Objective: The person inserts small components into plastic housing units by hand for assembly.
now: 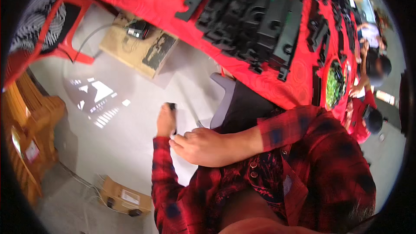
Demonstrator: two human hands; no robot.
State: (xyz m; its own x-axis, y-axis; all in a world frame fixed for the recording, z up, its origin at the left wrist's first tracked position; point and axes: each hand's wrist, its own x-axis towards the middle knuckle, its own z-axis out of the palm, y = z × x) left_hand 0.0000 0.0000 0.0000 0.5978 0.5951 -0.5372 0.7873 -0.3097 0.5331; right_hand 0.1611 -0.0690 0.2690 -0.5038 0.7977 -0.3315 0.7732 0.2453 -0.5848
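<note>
My left hand (165, 122) is closed around a small black object (172, 106), its dark end showing beyond the fingers; the rest is hidden, so its kind is unclear. Close beside it, my right hand (203, 147) reaches across from the right with curled fingers. Its thumb and fingertips pinch together near the lower end of the left hand. What they hold, if anything, is too small to make out. Both hands are above the pale floor, away from the red-covered table (299, 91).
Long black plastic parts (255, 17) lie in rows on the table, near an orange-rimmed tray (326, 82) of green pieces. A cardboard box (130, 54) carries a black device (138, 29). A red chair (71, 39) and wooden furniture (32, 134) stand left. People (372, 99) are at far right.
</note>
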